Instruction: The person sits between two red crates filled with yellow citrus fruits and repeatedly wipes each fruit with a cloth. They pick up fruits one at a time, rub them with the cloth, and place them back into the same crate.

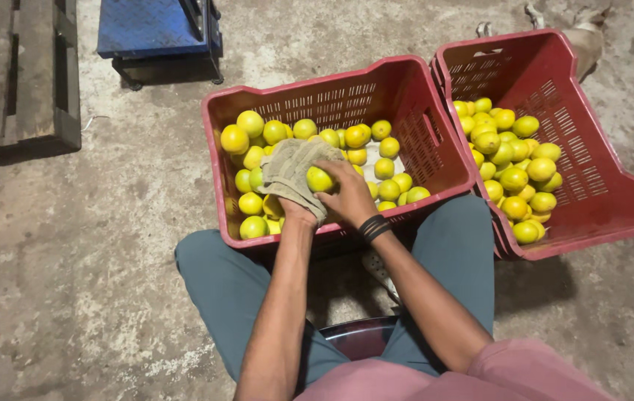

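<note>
I see two red crates on the concrete floor, the left crate [222, 160] between my knees. My left hand [296, 194], wrapped in a grey cloth [287, 167], cups one yellow-green citrus fruit [319, 179]. My right hand [348, 194] closes its fingers over the fruit's right side, just as near.

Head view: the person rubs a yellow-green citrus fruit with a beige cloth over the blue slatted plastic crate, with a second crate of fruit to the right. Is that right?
Not quite: the slatted plastic crate under the hands is red, not blue, as the head view shows. The rest holds: the left hand holds the beige cloth against the yellow-green citrus fruit, which the right hand grips, and a second red crate of fruit sits to the right.
</note>
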